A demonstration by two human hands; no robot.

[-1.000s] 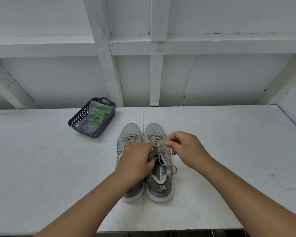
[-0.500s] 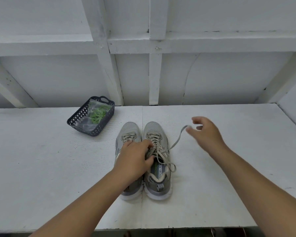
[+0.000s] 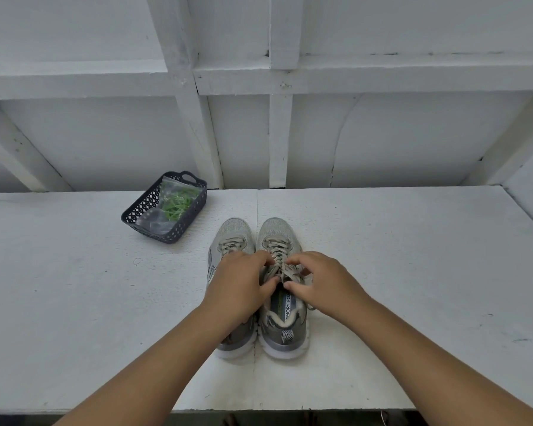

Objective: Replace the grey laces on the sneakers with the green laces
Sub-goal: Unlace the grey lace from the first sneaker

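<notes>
Two sneakers are sitting side by side, touching, at the middle of the white table (image 3: 74, 302): the left sneaker (image 3: 233, 235) and the right sneaker (image 3: 282, 302), both with toes pointing to 12 o'clock and heels to 6 o'clock, so their long axes are running straight away from the person. Much of the left sneaker is lying hidden under the left hand (image 3: 240, 287) and its forearm; only the toe, a few upper lace crossings and a bit of sole at the heel are showing. That hand is lying over the left sneaker with its fingers curling across onto the right sneaker's grey laces (image 3: 277, 250) and its thumb bearing against the tongue edge; exactly what the fingertips are gripping is hard to make out. The right hand (image 3: 323, 282) is coming in from 4 o'clock, its fingers bent down into the loosened lace ends over the tongue and seeming to be pinching a strand, though the contact is partly hidden. Insole lettering is being cut off by the tongue. At 10 o'clock from the sneakers, well apart, a dark basket (image 3: 142, 207) is sitting at an angle, holding a clear bag (image 3: 154, 219) with the green laces (image 3: 179, 202) bunched inside; their number cannot be told. Both forearms are running out of view at the bottom edge.
</notes>
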